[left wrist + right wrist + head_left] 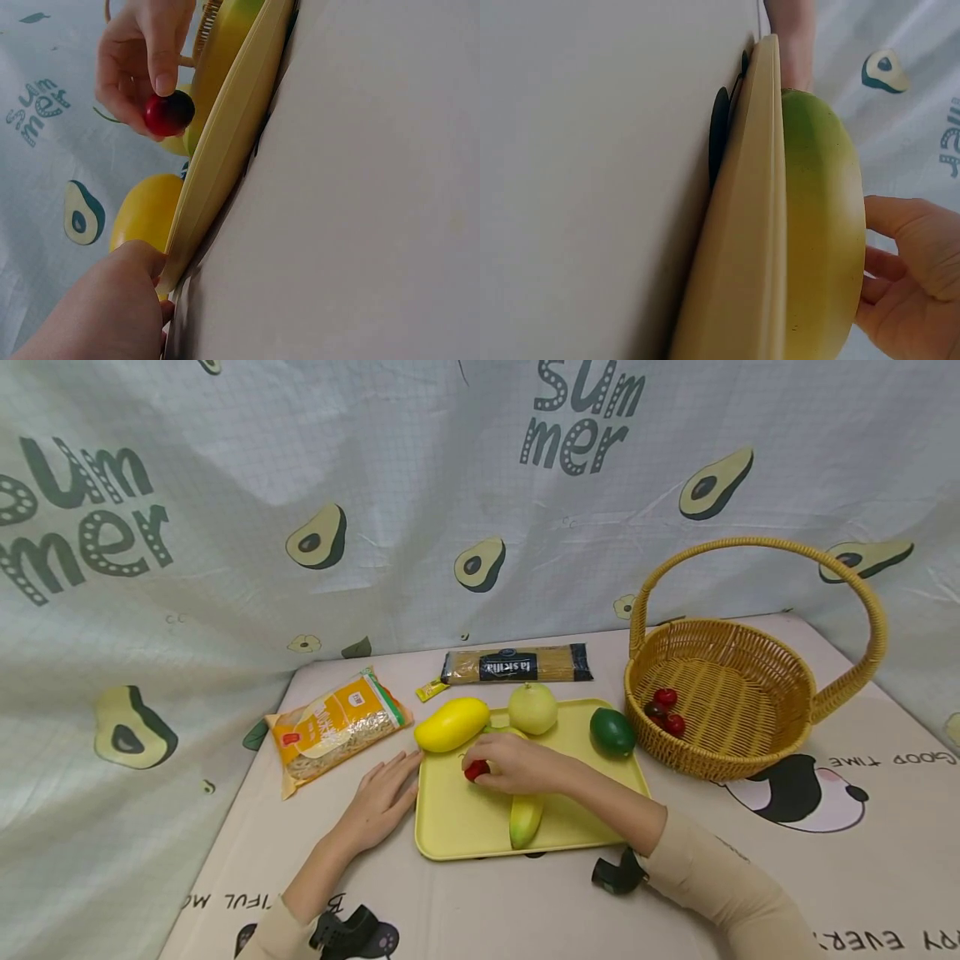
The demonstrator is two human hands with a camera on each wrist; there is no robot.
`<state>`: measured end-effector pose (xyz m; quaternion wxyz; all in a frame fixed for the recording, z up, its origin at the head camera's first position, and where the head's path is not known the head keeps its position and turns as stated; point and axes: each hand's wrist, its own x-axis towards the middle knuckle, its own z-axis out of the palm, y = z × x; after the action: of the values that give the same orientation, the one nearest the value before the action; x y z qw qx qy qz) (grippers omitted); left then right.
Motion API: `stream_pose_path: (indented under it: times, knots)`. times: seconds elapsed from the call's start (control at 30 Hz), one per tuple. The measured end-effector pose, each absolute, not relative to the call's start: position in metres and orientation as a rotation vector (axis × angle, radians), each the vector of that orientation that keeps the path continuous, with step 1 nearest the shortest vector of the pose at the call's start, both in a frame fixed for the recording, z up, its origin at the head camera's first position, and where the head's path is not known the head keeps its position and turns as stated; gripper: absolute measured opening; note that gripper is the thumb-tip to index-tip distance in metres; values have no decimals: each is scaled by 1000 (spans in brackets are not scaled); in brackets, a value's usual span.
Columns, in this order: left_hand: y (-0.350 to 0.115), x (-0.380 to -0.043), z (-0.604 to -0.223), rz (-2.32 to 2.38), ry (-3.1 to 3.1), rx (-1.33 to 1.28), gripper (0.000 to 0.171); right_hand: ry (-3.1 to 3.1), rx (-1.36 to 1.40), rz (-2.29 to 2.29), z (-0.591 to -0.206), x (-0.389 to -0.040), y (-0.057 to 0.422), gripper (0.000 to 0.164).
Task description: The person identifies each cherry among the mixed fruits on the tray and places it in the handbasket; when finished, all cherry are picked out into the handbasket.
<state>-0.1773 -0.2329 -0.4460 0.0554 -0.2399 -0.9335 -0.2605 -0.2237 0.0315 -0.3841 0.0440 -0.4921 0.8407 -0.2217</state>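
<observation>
My right hand [519, 763] pinches a dark red cherry [169, 113] between thumb and fingers, held over the yellow tray [457, 827]. A green stem shows beside the cherry in the left wrist view. Beneath the right hand lies a banana [527, 821], green at its near tip. My left hand [381, 802] rests flat with fingers extended, touching the tray's left edge. Also on the tray are a yellow mango [452, 724], a pale green round fruit [533, 708] and a dark green avocado [612, 732]. In the right wrist view the banana hides part of the right hand.
A wicker basket [720, 756] with a tall handle stands right of the tray, several cherries [664, 697] inside. An orange-and-clear bag of oats [337, 727] lies at left. Behind the tray are a pasta pack [517, 665] and a small yellow packet [431, 690].
</observation>
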Motion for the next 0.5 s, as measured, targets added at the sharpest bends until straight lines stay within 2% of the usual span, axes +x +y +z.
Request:
stream_pose_path:
  times: [0.5]
  knots:
    - [-233,-177,-446,-798,-2830,-740,48,2586,-1530,-853,-370,-224,57,13]
